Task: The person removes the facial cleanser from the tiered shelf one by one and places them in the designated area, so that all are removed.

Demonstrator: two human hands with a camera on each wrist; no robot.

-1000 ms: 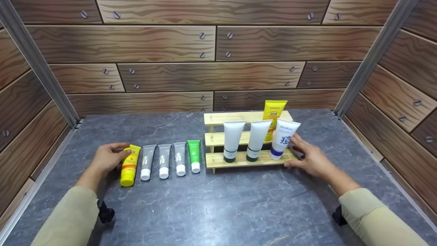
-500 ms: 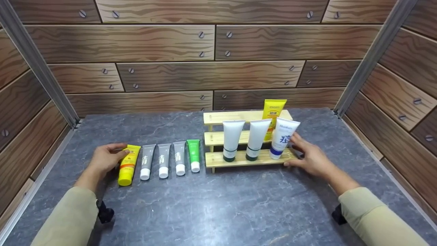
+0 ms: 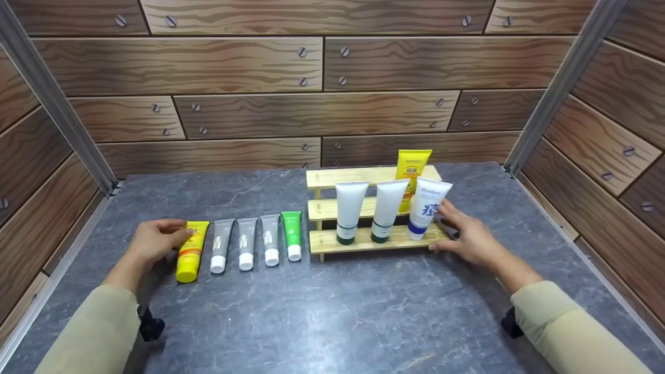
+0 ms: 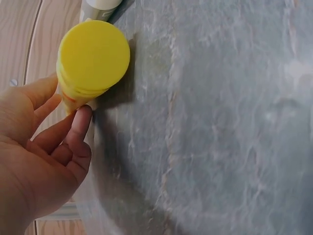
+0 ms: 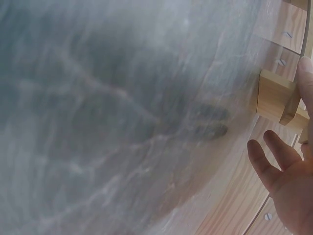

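Slightly farther from the grey tubes [image 3: 222, 243] than before, the orange-banded yellow tube [image 3: 191, 253] lies toward the left edge of the tabletop [image 3: 322, 311], long axis front to back, cap [image 4: 94, 56] toward the near edge. Left grip [image 3: 150, 241] pinches its far end; right grip [image 3: 474, 241] holds the wooden rack [image 3: 324, 242].

Left hand [image 3: 156, 240] pinching, right hand [image 3: 471, 240] gripping
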